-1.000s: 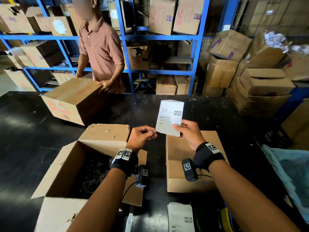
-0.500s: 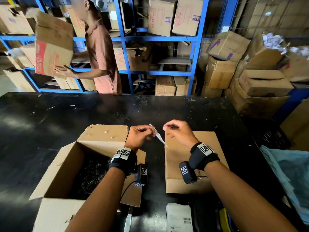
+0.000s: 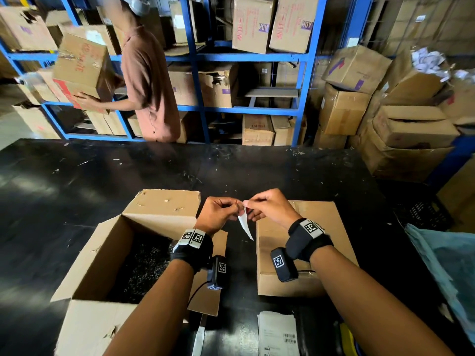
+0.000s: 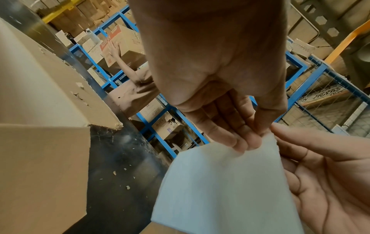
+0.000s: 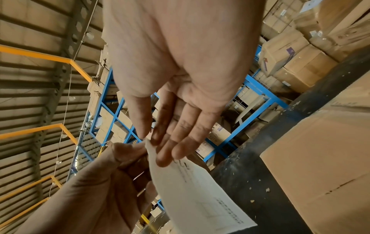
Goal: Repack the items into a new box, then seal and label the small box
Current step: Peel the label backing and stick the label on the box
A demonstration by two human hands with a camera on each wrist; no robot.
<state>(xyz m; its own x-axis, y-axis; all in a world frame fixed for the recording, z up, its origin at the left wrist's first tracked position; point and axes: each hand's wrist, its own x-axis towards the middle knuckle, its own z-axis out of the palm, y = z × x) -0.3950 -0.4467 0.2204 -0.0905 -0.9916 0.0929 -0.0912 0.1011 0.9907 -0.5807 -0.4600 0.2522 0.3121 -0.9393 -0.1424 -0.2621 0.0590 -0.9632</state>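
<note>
"ADH" printed upside down in purple on two shelf cartons [image 3: 294, 23], red lettering on the carried carton [image 3: 79, 65] not legible, barcodes seen on the paper sheet [image 3: 279, 335] at the desk's near edge, its print unreadable

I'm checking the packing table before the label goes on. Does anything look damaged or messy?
Yes. The open box has torn, gouged flaps, and cardboard crumbs dot the black table. Both hands pinch the label at one corner.

bare black table [image 3: 231, 170] beyond both boxes, narrow gap between open box [image 3: 159, 209] and closed box [image 3: 321, 219]
</note>
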